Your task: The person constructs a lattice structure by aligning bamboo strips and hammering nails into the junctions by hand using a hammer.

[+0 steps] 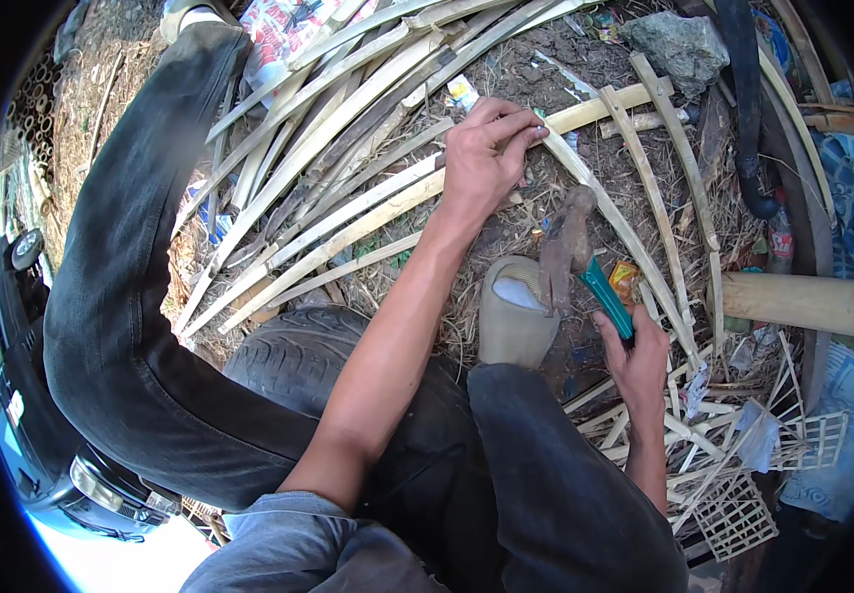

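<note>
My left hand (pixel 486 153) reaches out over a fan of long, pale split-bamboo strips. Its fingers are closed, pinching a bamboo strip (pixel 600 109) that runs out past the fingertips to the right; the exact grip is partly hidden by the hand. Lower and to the right, my right hand (pixel 638 358) is wrapped round the green handle of a tool (pixel 607 296). The tool's rusty brown metal part lies beside my sandal (pixel 518 311), and I cannot tell its exact kind.
Beneath me is a black tyre (pixel 294 351). Many loose bamboo strips (pixel 348 138) lie to the far left. At right are a thick bamboo pole (pixel 798 304), a grey rock (pixel 679 49), a black pipe (pixel 743 109) and woven lattice pieces (pixel 733 516). A car (pixel 61 465) stands at left.
</note>
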A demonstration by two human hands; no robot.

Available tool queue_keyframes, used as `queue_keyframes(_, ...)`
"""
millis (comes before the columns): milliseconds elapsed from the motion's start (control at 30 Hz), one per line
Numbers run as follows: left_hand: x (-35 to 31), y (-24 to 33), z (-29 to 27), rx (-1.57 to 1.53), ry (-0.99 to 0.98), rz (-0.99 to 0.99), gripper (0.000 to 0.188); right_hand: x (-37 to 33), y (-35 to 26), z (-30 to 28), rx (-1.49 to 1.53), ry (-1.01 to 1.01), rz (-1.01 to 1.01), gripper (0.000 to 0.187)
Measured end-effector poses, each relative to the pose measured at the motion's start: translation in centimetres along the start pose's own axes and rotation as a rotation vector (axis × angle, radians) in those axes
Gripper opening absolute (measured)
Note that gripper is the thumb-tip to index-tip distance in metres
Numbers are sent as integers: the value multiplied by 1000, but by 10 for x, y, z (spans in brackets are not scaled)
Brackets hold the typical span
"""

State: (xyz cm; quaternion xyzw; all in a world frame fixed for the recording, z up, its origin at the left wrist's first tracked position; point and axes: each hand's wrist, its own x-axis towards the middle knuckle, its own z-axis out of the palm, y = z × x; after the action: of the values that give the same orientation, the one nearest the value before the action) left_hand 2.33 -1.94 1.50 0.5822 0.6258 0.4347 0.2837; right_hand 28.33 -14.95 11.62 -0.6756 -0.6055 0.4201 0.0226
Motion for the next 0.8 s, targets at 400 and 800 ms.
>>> queue_keyframes(400, 2, -4, 3, -37, -37, 12, 15, 46, -11, 40, 371, 424, 342, 25)
queue_keyframes(800, -16, 6, 19, 75, 208, 31, 12, 49, 12, 49, 339, 402, 261, 26)
